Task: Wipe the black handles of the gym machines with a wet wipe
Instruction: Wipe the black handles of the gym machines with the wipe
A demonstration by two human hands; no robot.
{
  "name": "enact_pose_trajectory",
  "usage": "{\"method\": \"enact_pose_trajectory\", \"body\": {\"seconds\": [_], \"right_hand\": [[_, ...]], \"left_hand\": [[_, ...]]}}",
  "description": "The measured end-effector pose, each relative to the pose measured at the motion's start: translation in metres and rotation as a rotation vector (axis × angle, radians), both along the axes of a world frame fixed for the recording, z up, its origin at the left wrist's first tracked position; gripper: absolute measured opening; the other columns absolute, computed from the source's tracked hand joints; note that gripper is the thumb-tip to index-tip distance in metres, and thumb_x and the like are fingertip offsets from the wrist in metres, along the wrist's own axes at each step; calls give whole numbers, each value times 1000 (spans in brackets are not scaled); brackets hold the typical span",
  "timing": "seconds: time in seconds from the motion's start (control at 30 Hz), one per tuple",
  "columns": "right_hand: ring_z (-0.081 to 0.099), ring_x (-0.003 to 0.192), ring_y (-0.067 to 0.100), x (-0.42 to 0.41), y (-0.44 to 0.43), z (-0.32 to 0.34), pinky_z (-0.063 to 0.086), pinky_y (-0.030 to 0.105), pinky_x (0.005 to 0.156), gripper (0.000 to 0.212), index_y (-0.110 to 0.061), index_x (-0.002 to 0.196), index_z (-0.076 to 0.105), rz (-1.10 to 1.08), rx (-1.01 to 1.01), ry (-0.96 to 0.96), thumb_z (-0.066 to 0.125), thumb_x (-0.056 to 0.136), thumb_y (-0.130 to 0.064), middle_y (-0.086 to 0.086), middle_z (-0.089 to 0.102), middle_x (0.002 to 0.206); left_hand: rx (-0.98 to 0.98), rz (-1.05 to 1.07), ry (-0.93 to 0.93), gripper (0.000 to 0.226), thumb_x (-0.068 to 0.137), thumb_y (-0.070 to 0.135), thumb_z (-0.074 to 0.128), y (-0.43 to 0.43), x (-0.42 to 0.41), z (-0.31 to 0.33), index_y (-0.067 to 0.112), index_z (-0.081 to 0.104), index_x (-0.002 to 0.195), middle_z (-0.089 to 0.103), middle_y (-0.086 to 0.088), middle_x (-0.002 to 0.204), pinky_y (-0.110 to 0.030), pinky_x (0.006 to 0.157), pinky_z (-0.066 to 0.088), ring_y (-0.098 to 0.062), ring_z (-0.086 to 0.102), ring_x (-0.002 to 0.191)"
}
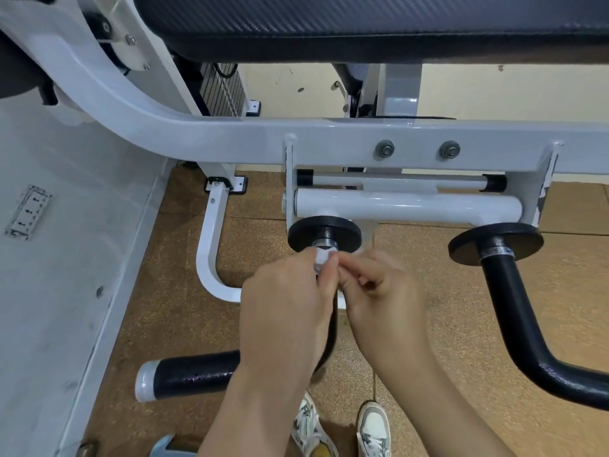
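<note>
Two bent black handles hang from a white gym machine frame. The left black handle ends in a silver cap at lower left; its upper part is hidden behind my hands, below a black disc. My left hand and my right hand meet at the top of this handle, both pinching a small white wet wipe against it. The right black handle curves down to the right edge, untouched.
A black padded seat spans the top. A white wall closes the left side. A white frame foot stands on the brown rubber floor. My two sneakers are at the bottom centre.
</note>
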State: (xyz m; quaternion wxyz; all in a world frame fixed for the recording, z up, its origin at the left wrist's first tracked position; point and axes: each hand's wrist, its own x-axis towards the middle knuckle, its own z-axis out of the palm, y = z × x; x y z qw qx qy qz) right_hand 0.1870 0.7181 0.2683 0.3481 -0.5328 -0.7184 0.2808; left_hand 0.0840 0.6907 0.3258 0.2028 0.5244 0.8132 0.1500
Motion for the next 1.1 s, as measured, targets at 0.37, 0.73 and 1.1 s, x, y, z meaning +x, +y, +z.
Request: {"method": "enact_pose_trajectory", "body": {"seconds": [0.37,0.73,1.1], "right_hand": [[64,71,17,0,2,20,46,25,59,14,-23,96,72,59,-50,-223,67,84,-29,-5,69,84],[58,67,18,-1,5,21,43,28,58,12,-25,81,73,140,-105,-216,65,82,-16,-3,63,74],[59,66,16,1,-3,18,45,26,59,12,-19,80,74,216,-50,-146,63,80,-14,-1,63,72]], "left_hand": [[181,99,15,11,91,23,59,8,1,-14,19,70,93,63,4,86,-30,72,47,-15,58,81],[65,-64,-40,31,96,29,44,-36,-1,1,34,56,124,56,16,104,-29,84,46,-7,51,98],[102,-90,-28,28,84,38,63,-54,-1,-8,26,67,109,62,14,89,-23,67,46,-9,55,79]]}}
